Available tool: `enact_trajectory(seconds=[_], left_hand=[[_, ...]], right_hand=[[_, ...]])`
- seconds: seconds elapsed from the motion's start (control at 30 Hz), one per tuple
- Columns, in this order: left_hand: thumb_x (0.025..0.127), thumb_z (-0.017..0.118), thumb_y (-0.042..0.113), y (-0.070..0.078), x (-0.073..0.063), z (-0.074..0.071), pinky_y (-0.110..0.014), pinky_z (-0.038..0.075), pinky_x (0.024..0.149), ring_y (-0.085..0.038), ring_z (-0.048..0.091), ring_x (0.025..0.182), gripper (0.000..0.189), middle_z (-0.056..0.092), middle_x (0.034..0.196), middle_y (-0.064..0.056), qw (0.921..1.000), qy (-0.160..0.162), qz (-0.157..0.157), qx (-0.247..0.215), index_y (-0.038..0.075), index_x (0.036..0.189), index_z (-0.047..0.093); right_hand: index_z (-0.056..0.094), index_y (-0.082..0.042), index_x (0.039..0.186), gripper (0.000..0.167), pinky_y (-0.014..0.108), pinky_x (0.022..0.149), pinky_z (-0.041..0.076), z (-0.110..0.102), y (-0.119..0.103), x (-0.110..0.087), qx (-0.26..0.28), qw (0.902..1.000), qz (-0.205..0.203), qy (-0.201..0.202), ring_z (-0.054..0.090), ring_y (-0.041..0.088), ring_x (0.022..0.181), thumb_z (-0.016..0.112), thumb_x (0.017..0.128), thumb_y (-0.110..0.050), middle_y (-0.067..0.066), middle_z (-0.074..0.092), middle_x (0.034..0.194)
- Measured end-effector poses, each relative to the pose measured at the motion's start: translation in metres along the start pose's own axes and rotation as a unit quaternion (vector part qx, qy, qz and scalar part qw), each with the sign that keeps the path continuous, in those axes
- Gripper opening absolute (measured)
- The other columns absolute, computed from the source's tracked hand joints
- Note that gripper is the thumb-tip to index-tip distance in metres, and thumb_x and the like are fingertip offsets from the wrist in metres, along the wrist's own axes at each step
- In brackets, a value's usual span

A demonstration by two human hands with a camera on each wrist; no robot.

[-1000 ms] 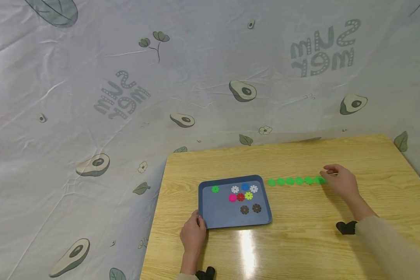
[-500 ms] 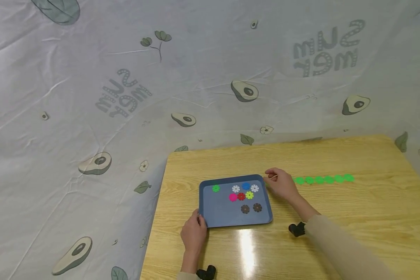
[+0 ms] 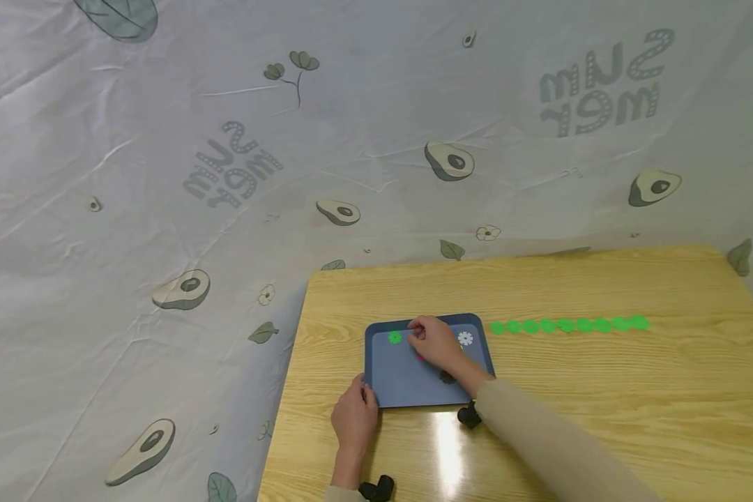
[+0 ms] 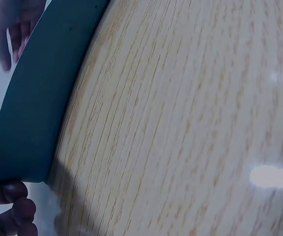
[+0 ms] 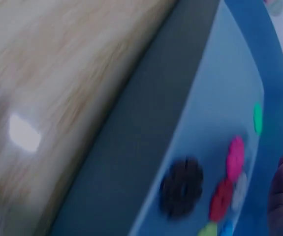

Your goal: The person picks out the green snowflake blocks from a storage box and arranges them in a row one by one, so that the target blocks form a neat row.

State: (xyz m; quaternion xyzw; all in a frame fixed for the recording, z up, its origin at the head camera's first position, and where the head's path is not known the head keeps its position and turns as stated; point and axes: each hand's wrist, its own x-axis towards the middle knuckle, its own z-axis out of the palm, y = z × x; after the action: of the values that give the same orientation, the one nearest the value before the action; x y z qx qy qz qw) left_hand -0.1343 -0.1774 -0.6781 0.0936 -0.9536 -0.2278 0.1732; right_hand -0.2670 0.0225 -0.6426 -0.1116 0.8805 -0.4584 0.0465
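My left hand (image 3: 354, 415) grips the near-left corner of a blue-grey tray (image 3: 385, 390); in the left wrist view its curled fingers (image 4: 23, 211) are at the end of the tray's wall. My right hand (image 3: 438, 343) hovers above the tray's far half, fingers loosely bent, with nothing seen in them. Just left of its fingertips lies a notched green plastic disc (image 3: 394, 337). A white disc (image 3: 466, 338) shows to its right. The right wrist view shows pink (image 5: 235, 158), red (image 5: 221, 199) and brown (image 5: 181, 188) discs in the tray; in the head view the hand hides most of these.
A straight row of several green discs (image 3: 566, 325) runs across the wooden table (image 3: 602, 404) to the right of the tray. Behind the table's far edge hangs a patterned cloth (image 3: 376, 160). A black wrist mount (image 3: 469, 416) sits by the tray's near edge.
From the right end of the green row, my right hand has swept left past the tray's right edge to over the tray. My left hand has stayed on the tray's corner.
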Motion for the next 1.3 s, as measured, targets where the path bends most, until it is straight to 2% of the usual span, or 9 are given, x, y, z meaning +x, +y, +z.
enact_trajectory(seconds=[0.13,0.3,0.53,0.9,1.13,1.3], left_hand=[[0.095,0.069,0.013,0.000,0.001,0.000,-0.031,0.033,0.040,-0.009,0.044,0.046,0.022,0.063,0.064,-0.002,1.0000,-0.001,-0.006,-0.002,0.005,0.115,0.076],[0.096,0.068,0.014,-0.003,0.002,0.000,-0.032,0.034,0.040,-0.010,0.046,0.047,0.022,0.065,0.065,-0.003,1.0000,0.001,-0.002,-0.001,0.005,0.115,0.076],[0.095,0.069,0.013,-0.003,0.001,0.002,-0.034,0.036,0.040,-0.015,0.052,0.048,0.022,0.066,0.068,-0.004,1.0000,0.007,-0.004,0.003,0.006,0.114,0.076],[0.095,0.070,0.013,-0.003,0.002,0.001,-0.034,0.035,0.041,-0.013,0.049,0.047,0.021,0.062,0.064,-0.001,1.0000,0.008,-0.001,0.000,0.007,0.114,0.077],[0.095,0.070,0.014,-0.003,0.001,0.002,-0.035,0.036,0.041,-0.015,0.051,0.047,0.020,0.064,0.065,-0.002,0.9999,0.011,-0.001,0.003,0.008,0.114,0.077],[0.095,0.070,0.014,-0.002,0.001,0.002,-0.036,0.038,0.041,-0.017,0.054,0.047,0.020,0.065,0.066,-0.003,0.9998,0.017,0.001,0.006,0.008,0.112,0.077]], right_hand=[[0.075,-0.005,0.114,0.024,0.042,0.080,0.049,0.020,-0.003,0.007,-0.037,0.9993,-0.002,-0.010,0.059,0.018,0.083,0.078,0.093,-0.017,0.001,0.064,0.093],[0.072,-0.005,0.122,0.030,0.043,0.075,0.047,0.032,-0.002,0.013,-0.080,0.9960,-0.016,-0.036,0.056,0.021,0.080,0.077,0.094,-0.017,0.004,0.062,0.092],[0.072,-0.009,0.128,0.035,0.048,0.084,0.053,0.041,0.003,0.018,-0.161,0.9841,-0.024,-0.071,0.066,0.029,0.099,0.074,0.097,-0.024,0.013,0.069,0.112],[0.073,-0.009,0.120,0.034,0.049,0.080,0.053,0.053,0.002,0.021,-0.168,0.9842,-0.003,-0.056,0.066,0.029,0.090,0.079,0.093,-0.028,0.014,0.067,0.107],[0.074,-0.004,0.118,0.030,0.048,0.076,0.053,0.046,-0.005,0.017,-0.178,0.9823,-0.027,-0.054,0.064,0.028,0.084,0.074,0.097,-0.025,0.015,0.065,0.104],[0.075,-0.005,0.114,0.022,0.047,0.078,0.054,0.043,-0.003,0.016,-0.181,0.9817,-0.051,-0.031,0.066,0.029,0.088,0.069,0.100,-0.019,0.014,0.065,0.103]])
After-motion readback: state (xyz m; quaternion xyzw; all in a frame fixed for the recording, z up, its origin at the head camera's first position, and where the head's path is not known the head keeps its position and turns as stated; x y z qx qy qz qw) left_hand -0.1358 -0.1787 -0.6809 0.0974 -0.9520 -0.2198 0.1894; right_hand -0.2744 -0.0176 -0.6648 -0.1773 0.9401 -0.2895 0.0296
